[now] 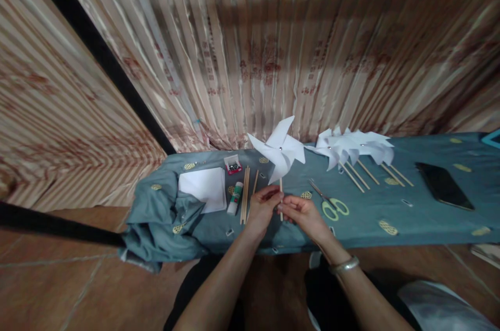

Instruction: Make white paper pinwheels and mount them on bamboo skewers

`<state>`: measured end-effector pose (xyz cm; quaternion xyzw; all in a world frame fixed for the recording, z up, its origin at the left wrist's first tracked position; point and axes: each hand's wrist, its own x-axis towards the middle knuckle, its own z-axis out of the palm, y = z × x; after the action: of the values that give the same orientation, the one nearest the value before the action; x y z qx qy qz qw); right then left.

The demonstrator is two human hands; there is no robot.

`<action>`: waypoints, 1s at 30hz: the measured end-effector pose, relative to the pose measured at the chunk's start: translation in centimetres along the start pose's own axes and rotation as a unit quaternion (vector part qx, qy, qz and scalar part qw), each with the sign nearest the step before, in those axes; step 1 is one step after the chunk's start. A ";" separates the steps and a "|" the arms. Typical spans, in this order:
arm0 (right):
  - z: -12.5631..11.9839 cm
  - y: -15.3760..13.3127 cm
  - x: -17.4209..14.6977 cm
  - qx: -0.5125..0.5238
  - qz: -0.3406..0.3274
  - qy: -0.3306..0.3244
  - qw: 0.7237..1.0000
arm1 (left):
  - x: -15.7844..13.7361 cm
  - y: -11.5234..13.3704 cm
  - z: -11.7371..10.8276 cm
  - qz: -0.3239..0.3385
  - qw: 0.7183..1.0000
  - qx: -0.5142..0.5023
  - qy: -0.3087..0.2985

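A white paper pinwheel [278, 147] stands up on its thin wooden stick, with a pin at its centre. My left hand [265, 203] is closed around the stick just below the blades. Right beside it, my right hand [299, 212] pinches the same stick a little lower, its fingertips touching or nearly touching the left ones. To the left of my hands lie several loose wooden sticks [245, 195] and a green and white glue stick [235, 198]. Scissors [330, 203] with light green handles rest to the right of my right hand.
Several finished-looking pinwheels [351, 144] lie overlapping at the back right. A dark phone [444, 185] is farther right. White paper sheets [203, 187] and a small red box of pins [233, 164] are on the left. A patterned green cloth [375, 206] covers the narrow table; a curtain [250, 49] hangs behind.
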<state>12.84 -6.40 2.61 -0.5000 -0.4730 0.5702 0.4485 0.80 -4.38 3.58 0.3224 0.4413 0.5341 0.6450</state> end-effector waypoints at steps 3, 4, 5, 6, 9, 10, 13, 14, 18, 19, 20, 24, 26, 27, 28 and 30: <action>-0.1 0.0 -0.1 -0.008 -0.002 -0.001 1.000 | 0.1 -0.2 0.0 0.002 1.000 0.005 0.006; -0.3 -0.1 -0.2 -0.014 -0.006 -0.001 1.000 | 0.1 -0.2 0.0 0.001 1.000 0.005 0.009; -0.6 -0.1 -0.2 -0.022 -0.014 0.004 1.000 | 0.1 -0.2 0.0 0.001 1.000 0.006 0.010; -1.1 -0.2 -0.2 -0.031 -0.023 0.016 0.999 | 0.1 -0.2 0.0 0.000 1.000 0.006 0.009; -3.3 -0.4 0.2 -0.060 -0.055 0.102 0.991 | 0.1 -0.2 0.2 -0.005 1.000 0.005 0.002; -4.2 -0.6 0.6 -0.062 -0.070 0.142 0.985 | 0.1 -0.3 0.3 -0.009 1.000 0.007 -0.001; -6.8 -1.0 1.8 -0.047 -0.136 0.281 0.949 | -0.1 -0.8 0.5 -0.021 1.000 0.014 -0.014; -7.4 -1.2 2.2 -0.045 -0.152 0.303 0.940 | -0.2 -0.9 0.6 -0.024 0.999 0.018 -0.020; -8.6 -1.8 3.2 -0.032 -0.185 0.323 0.928 | -0.5 -1.4 0.8 -0.034 0.998 0.040 -0.041; -8.7 -1.9 3.3 -0.021 -0.184 0.320 0.929 | -0.5 -1.5 0.8 -0.036 0.997 0.043 -0.044; -8.7 -2.0 3.3 -0.010 -0.182 0.316 0.931 | -0.5 -1.5 0.9 -0.038 0.997 0.045 -0.046; -8.3 -2.3 2.9 -0.004 -0.166 0.314 0.935 | -0.4 -1.8 1.0 -0.035 0.997 0.050 -0.043; -8.2 -2.4 2.8 -0.010 -0.160 0.320 0.934 | -0.3 -2.0 1.1 -0.034 0.998 0.048 -0.039; -8.1 -2.4 2.7 -0.012 -0.156 0.322 0.934 | -0.3 -2.0 1.2 -0.034 0.998 0.046 -0.036; -8.0 -2.4 2.7 -0.013 -0.152 0.321 0.935 | -0.2 -2.0 1.2 -0.034 0.998 0.044 -0.032; -7.9 -2.5 2.6 -0.015 -0.143 0.315 0.938 | -0.2 -2.0 1.3 -0.035 0.998 0.040 -0.027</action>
<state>20.51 -2.76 4.24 -0.5881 -0.3826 0.3062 0.6434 2.80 -4.93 2.34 0.3467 0.4555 0.4841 0.6618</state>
